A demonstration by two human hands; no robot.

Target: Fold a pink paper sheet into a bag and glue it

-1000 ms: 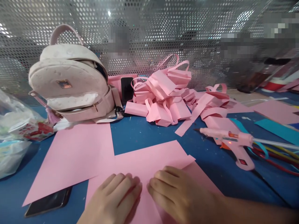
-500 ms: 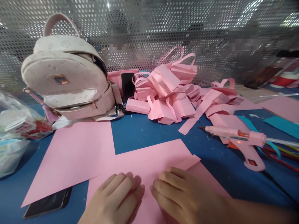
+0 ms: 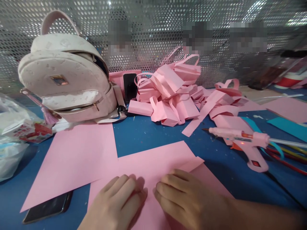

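My left hand rests with curled, closed fingers on a pink paper sheet at the front of the table. A small gap to the right, my right hand lies on the same paper, its fingers bent together. Past its knuckles, a narrow folded strip of pink paper shows along the sheet's right side. The fingertips and most of both thumbs are hidden under the hands. Another flat pink sheet lies to the left, partly over a dark phone.
A pale backpack and a heap of folded pink paper bags stand along the perforated metal screen. To the right lies a pink glue gun, its light on, its cord trailing forward. Plastic bags sit at far left.
The view has shifted slightly, so everything appears a little farther left and up. Both hands keep nearly the same pose on the paper.
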